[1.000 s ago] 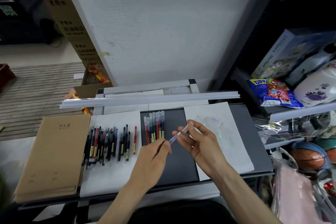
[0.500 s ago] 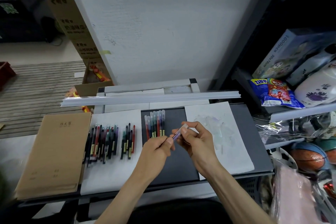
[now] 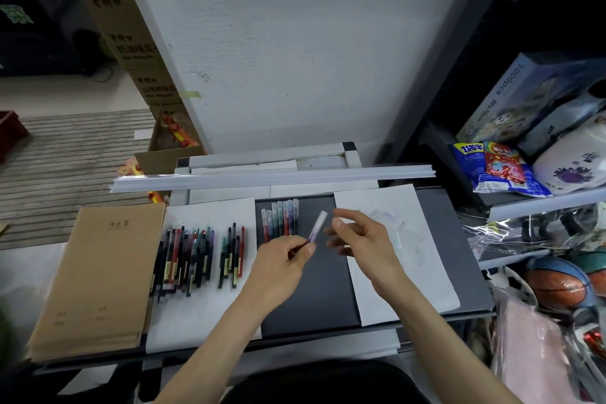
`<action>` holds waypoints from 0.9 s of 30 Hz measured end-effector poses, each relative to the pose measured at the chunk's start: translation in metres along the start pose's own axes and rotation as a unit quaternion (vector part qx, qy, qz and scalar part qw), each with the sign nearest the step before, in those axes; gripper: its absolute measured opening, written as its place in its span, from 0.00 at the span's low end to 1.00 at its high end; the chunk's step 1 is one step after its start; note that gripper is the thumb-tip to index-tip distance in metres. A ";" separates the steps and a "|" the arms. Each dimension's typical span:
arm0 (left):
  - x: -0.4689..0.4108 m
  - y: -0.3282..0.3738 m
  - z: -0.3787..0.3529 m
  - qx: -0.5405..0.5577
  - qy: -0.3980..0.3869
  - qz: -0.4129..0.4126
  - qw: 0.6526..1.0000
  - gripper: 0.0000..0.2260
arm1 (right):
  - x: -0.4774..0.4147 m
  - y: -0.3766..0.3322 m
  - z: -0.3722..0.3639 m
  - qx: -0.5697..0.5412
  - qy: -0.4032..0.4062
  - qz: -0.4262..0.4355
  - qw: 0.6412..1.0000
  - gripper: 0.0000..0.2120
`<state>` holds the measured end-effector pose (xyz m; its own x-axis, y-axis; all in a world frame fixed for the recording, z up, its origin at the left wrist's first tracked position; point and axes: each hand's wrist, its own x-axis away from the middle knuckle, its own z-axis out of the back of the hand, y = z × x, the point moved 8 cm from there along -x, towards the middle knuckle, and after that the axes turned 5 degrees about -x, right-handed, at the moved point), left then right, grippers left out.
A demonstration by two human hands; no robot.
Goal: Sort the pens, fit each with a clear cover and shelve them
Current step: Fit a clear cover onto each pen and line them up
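Nearest, a stack of brown notebooks (image 3: 98, 275) is seen at the left of the counter (image 3: 314, 302). Over the dark surface, a purple pen (image 3: 315, 229) with a clear cover fitted is pinched at its lower end by the left hand (image 3: 282, 261). The right hand (image 3: 362, 241) is held just beside it, fingers loosely spread, nothing gripped, and a white sheet (image 3: 410, 272) is partly hidden by it. Uncovered pens (image 3: 196, 256) are laid out to the left, and covered pens (image 3: 281, 218) are lined up just beyond the hands. Farther back, white rails (image 3: 272, 178) are laid across, and a crowded shelf (image 3: 541, 203) is seen at right.
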<state>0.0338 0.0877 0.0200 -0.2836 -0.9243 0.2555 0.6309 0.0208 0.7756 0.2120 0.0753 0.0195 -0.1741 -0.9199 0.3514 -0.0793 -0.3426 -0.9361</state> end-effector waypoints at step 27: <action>-0.058 -0.101 0.029 -0.108 0.123 0.150 0.975 0.15 | -0.001 0.082 0.096 0.540 0.146 0.003 0.829 0.08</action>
<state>-0.0343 0.1500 -0.0570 0.1015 -0.9529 0.2858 0.8042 0.2477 0.5402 0.2999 0.0301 -0.0593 -0.4140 -0.8906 0.1884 0.8196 -0.4547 -0.3486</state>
